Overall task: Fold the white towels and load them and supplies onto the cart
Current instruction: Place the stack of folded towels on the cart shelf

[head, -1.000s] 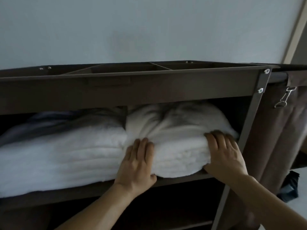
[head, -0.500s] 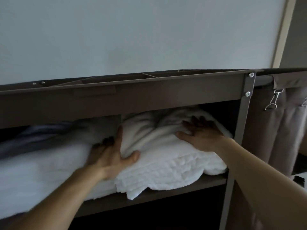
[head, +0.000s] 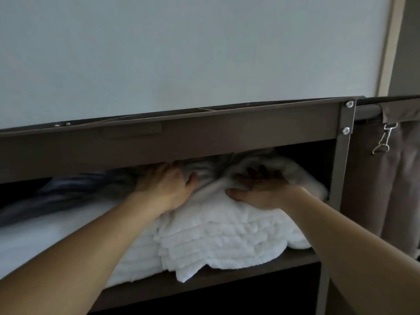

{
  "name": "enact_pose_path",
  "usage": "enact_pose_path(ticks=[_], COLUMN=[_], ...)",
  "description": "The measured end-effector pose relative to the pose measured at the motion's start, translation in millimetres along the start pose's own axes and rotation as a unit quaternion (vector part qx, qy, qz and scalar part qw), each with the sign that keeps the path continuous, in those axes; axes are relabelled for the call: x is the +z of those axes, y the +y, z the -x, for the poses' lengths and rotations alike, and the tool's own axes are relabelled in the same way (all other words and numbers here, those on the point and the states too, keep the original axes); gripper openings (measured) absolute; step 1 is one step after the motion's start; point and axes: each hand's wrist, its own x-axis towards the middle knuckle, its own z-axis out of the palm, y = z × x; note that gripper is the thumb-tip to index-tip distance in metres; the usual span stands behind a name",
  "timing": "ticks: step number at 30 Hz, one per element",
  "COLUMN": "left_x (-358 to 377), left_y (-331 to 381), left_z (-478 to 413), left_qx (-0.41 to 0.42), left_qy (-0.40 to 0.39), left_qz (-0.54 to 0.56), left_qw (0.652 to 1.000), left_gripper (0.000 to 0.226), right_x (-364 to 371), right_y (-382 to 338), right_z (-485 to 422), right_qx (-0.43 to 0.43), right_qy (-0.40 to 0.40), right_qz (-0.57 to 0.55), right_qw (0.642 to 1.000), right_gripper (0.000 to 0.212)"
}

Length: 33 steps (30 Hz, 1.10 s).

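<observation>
While both hands lie on it, the folded white towel stack (head: 222,242) sits at the right end of the cart's (head: 204,137) upper shelf (head: 238,276), just beside the upright post (head: 339,178). Left hand (head: 163,185) at the stack's 11 o'clock: palm down, thumb spread, fingers flat under the top rail, tips lost in shadow. Right hand (head: 261,189) at 1 o'clock: flat, fingers splayed wide, pressing the top fold, gripping nothing. One towel corner overhangs the shelf lip at 6 o'clock. Second white pile (head: 45,237) at 9 o'clock, blurred, dark striped cloth (head: 75,183) above it. Brown fabric bag (head: 397,189) with metal clip (head: 385,142) at 3 o'clock.
</observation>
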Motion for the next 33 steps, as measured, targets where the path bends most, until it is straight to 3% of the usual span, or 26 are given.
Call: enact_pose_path(ticks=[1, 3, 5, 8, 11, 16, 18, 21, 25, 27, 33], left_x=[4.8, 18.8, 39.0, 62.0, 64.4, 53.8, 42.9, 17.1, 13.6, 29.6, 45.1], left_y=[7.6, 18.9, 9.7, -11.2, -16.0, -8.4, -10.0, -46.6, -116.8, -123.1, -113.4], left_z=[-11.5, -23.4, -20.9, 0.1, 6.4, 6.4, 2.6, -4.6, 16.1, 42.6, 66.0], left_qx=[0.048, 0.097, 0.048, -0.052, -0.068, -0.073, -0.035, 0.016, -0.053, -0.117, -0.115], left_qy=[-0.037, -0.139, -0.178, -0.247, -0.271, -0.277, -0.263, -0.218, -0.197, -0.219, -0.240], left_qz=[0.054, 0.121, 0.092, 0.100, 0.135, 0.107, 0.079, 0.059, -0.007, 0.035, 0.056], left_qw=[0.997, 0.978, 0.978, 0.962, 0.951, 0.952, 0.961, 0.974, 0.979, 0.968, 0.962], left_gripper=[0.064, 0.070, 0.091, 0.132, 0.141, 0.132, 0.123, 0.108, 0.077, 0.078, 0.084], right_x=[-0.1, 1.9, 4.7, 4.8, 12.7, 6.3, -2.9, -4.2, 7.4, 26.2, 46.3], right_y=[-4.5, -7.2, 2.1, 30.7, 34.4, 25.6, 12.0, -47.8, -142.9, -161.5, -158.1], right_z=[-3.9, -8.1, -6.6, -2.3, 1.7, 8.9, 10.7, 5.3, -11.9, -15.5, -6.9], right_qx=[-0.018, -0.051, -0.045, 0.034, 0.072, 0.072, 0.062, -0.035, -0.130, -0.124, -0.097], right_qy=[0.010, 0.028, 0.012, 0.006, 0.017, -0.014, -0.013, 0.001, -0.004, -0.016, -0.027], right_qz=[0.004, 0.007, 0.015, 0.028, 0.032, 0.033, 0.034, 0.004, -0.016, 0.002, 0.007], right_qw=[1.000, 0.998, 0.999, 0.999, 0.997, 0.997, 0.997, 0.999, 0.991, 0.992, 0.995], right_gripper=[0.115, 0.115, 0.115, 0.115, 0.117, 0.116, 0.110, 0.082, 0.065, 0.067, 0.069])
